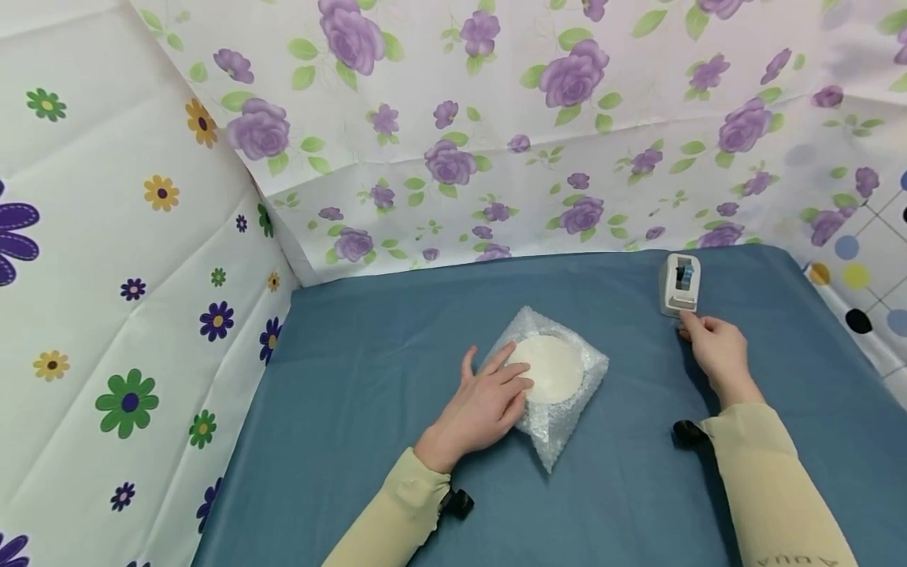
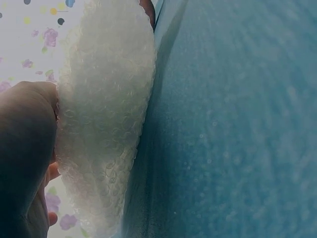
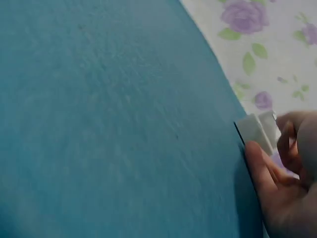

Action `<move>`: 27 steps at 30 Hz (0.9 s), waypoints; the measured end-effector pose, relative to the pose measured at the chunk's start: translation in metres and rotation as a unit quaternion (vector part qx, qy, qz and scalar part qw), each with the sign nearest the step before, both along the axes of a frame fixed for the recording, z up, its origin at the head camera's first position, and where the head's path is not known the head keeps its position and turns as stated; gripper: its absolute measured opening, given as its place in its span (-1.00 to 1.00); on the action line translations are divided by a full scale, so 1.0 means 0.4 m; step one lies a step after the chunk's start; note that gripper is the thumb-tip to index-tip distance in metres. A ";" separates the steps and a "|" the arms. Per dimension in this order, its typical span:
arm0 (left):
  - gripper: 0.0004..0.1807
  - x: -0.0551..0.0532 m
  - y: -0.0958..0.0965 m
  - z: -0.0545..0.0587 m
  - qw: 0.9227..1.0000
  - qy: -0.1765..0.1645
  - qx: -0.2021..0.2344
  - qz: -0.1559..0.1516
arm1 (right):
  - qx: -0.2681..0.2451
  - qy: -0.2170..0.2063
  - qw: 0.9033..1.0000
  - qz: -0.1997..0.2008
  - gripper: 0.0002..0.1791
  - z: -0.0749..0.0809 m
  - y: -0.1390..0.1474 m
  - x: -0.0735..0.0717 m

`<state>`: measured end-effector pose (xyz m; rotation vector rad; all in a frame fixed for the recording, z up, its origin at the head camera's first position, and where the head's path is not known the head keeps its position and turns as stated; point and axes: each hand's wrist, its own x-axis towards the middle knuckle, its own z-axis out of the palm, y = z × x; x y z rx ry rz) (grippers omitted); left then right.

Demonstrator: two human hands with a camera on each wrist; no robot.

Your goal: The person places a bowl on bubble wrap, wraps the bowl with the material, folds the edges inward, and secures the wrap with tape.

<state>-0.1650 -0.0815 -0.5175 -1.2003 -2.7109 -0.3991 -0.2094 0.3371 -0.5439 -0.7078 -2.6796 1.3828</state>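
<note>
A cream-white round disc (image 1: 551,368) shows at the middle of a bubble-wrap packet (image 1: 567,429), which lies on the blue cloth. My left hand (image 1: 485,402) rests on the packet's left side, fingers spread, with fingertips on the disc. In the left wrist view the bubble wrap (image 2: 106,109) looks thick and puffy, and it hides part of the hand. To the right stands a small white tape dispenser (image 1: 682,283) with a blue core. My right hand (image 1: 717,350) grips its near end between thumb and curled fingers. Whether a strip of tape is pinched there cannot be seen.
Blue cloth (image 1: 354,378) covers the table, and a white floral sheet (image 1: 425,213) hangs along its back edge. Another flower-print sheet (image 1: 85,299) stands at the left. At the right edge is a dotted sheet (image 1: 879,236). Each wrist carries a small black camera.
</note>
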 end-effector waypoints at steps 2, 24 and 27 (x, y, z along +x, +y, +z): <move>-0.57 0.000 0.000 0.000 1.000 -0.001 0.000 0.002 | -0.048 0.001 0.998 0.027 -0.10 -0.004 0.012 0.010; -0.57 -0.003 0.002 -0.002 1.000 0.011 -0.009 0.000 | 0.034 0.124 0.921 0.367 -0.69 0.181 -0.130 0.032; -0.58 -0.002 0.002 -0.004 1.000 0.014 -0.006 -0.001 | 0.055 0.146 0.899 0.409 -0.76 0.204 -0.186 0.035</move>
